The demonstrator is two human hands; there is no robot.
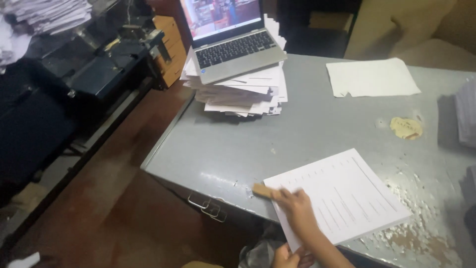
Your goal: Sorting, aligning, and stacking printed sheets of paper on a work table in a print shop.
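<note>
The right hand (296, 206) was closed around a small wooden block (263, 190), pressing it at the nine o'clock edge of the printed paper stack (342, 193), apparently squaring it. The left hand (283, 257), at six o'clock, looked partly curled; its hold was unclear.

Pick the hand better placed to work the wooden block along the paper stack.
Right: right hand grips the wooden block beside the paper stack; left hand sits at its near corner.
</note>
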